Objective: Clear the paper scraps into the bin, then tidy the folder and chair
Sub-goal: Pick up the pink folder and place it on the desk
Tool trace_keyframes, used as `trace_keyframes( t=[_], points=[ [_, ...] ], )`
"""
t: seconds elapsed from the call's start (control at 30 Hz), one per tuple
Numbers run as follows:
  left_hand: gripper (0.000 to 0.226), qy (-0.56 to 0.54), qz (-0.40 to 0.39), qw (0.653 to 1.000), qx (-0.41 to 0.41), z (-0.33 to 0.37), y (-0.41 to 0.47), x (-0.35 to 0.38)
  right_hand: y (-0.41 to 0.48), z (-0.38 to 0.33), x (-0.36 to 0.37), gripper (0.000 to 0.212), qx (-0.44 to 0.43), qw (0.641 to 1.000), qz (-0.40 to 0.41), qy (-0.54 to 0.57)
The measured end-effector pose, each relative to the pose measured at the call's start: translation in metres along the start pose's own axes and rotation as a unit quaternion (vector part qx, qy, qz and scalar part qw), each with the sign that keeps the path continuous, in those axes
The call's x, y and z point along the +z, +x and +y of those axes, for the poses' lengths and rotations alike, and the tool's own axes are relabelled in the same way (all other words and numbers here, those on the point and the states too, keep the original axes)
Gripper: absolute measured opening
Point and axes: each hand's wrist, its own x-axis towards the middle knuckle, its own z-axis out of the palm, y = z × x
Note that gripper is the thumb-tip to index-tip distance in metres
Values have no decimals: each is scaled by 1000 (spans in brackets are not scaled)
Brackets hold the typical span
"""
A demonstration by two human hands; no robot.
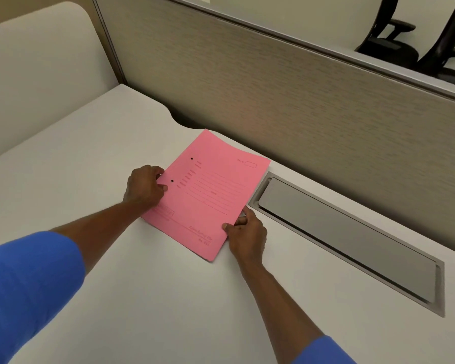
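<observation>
A pink paper folder (pixel 210 190) lies flat on the white desk (pixel 147 290), closed, with printed lines and two punch holes on its cover. My left hand (pixel 145 189) grips its left edge, thumb on top near the lower hole. My right hand (pixel 246 233) pinches the folder's lower right edge, thumb on the cover and fingers under it. No paper scraps or bin are in view. Two black office chairs (pixel 415 46) stand beyond the partition at the top right.
A grey metal cable-tray lid (pixel 347 240) is set into the desk just right of the folder. A beige fabric partition (pixel 286 88) runs along the desk's back edge. A cream panel (pixel 37 69) stands at the far left.
</observation>
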Motion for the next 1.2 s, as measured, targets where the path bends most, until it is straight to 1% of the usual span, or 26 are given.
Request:
trace_keyframes(
  t=[0.17,0.3,0.47,0.53,0.63,0.7,0.83,0.93,1.07,1.2],
  points=[
    [50,4,0,1000,-11,7,9,7,4,-2,10,37,-5,999,36,-31],
    [50,4,13,999,-35,18,12,8,10,-3,13,43,4,997,64,-51],
    [49,21,10,999,-27,24,18,11,14,-5,15,46,6,994,81,-76],
    [50,25,8,999,-25,26,22,10,15,-6,17,50,10,992,86,-86],
    [49,30,7,999,-23,27,25,12,17,-6,20,58,13,990,90,-106],
    [48,39,9,999,-21,27,25,15,18,-4,21,59,8,990,94,-108],
    [40,74,11,997,-4,25,24,19,18,0,22,57,-8,989,95,-112],
    [42,82,10,997,-1,26,20,21,17,3,19,54,-18,989,96,-108],
    [44,59,49,997,-19,24,3,24,10,7,14,50,-30,992,91,-78],
    [49,68,37,997,-6,13,-29,17,-2,12,10,50,-25,993,82,-81]
  ],
)
